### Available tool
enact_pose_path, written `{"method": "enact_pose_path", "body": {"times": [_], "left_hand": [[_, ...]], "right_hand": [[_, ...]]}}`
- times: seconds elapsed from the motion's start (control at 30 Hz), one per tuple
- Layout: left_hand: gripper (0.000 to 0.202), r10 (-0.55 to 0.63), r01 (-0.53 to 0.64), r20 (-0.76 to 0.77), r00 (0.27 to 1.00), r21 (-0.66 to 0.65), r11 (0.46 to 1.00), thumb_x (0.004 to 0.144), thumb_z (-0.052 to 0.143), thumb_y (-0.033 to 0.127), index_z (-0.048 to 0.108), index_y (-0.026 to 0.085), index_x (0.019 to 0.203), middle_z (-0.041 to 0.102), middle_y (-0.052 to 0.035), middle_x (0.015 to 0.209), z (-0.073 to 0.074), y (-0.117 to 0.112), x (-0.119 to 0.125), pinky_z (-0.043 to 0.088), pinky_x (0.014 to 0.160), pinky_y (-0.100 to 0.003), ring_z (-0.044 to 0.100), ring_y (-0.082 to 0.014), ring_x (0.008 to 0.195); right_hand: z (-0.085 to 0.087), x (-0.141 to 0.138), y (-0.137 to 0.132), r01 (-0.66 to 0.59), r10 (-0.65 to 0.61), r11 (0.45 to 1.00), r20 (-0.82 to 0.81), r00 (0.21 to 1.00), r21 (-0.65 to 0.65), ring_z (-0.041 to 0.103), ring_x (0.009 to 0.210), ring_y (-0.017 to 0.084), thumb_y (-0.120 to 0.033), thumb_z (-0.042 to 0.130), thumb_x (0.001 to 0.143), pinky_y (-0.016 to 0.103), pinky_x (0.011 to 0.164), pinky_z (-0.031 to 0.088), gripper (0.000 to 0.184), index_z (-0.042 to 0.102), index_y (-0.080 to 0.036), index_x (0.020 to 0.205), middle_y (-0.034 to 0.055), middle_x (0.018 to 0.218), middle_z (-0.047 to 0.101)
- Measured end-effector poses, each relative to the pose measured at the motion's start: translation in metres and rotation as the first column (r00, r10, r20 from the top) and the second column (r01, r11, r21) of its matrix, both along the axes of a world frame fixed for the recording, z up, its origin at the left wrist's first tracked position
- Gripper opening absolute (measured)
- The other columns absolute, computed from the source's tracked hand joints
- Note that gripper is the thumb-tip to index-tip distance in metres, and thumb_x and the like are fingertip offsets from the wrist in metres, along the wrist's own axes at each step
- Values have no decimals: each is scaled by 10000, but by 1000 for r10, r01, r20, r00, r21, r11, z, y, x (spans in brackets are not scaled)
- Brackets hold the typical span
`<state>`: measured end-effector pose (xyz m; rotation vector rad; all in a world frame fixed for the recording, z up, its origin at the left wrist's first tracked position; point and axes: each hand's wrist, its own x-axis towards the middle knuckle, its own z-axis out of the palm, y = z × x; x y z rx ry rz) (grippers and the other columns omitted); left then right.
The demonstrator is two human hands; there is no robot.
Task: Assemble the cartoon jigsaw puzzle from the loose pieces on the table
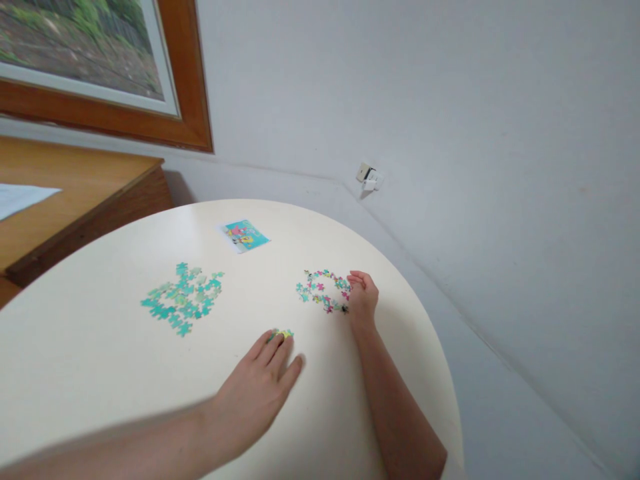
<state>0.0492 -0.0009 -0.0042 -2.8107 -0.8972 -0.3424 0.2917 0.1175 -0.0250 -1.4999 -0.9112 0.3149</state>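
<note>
My left hand point(265, 373) lies palm down on the table, fingers stretched out and thumb apart. Its fingertips rest on a few yellow and green jigsaw pieces point(285, 333), partly covering them. Further right, my right hand point(364, 297) stands on its edge with loosely curved fingers. It sits against the right side of a loose ring of pink, teal and multicoloured jigsaw pieces point(320, 287), and hides some of them. On the left lies a larger spread of mostly teal jigsaw pieces point(185, 297), apart from both hands.
A picture sheet point(246, 236) with colourful figures on teal lies at the back of the round white table point(125, 373). Behind it are a white wall with a socket and plug point(370, 178), a wooden desk point(100, 167) with paper, and a wood-framed window point(187, 80).
</note>
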Motion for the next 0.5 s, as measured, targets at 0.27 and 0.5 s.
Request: {"method": "enact_pose_path", "body": {"times": [0.27,0.5], "left_hand": [[323,9,-9,-29,1000,10,1000,856,505,214,546,165,1173,580,-172,1231,4,0,2,350,987,-452,549,-295,1125],[335,7,-8,-44,999,-12,1000,854,506,232,542,171,1181,577,-154,1244,8,0,1,352,995,-441,545,-286,1134]], "right_hand": [[3,-3,-3,-15,13,999,-36,999,-30,556,609,151,-253,360,617,257,555,426,273,586,-179,751,33,692,627],[0,0,0,-23,21,1000,-77,997,-19,563,604,148,-267,369,629,281,596,470,250,569,-179,750,14,655,607]]}}
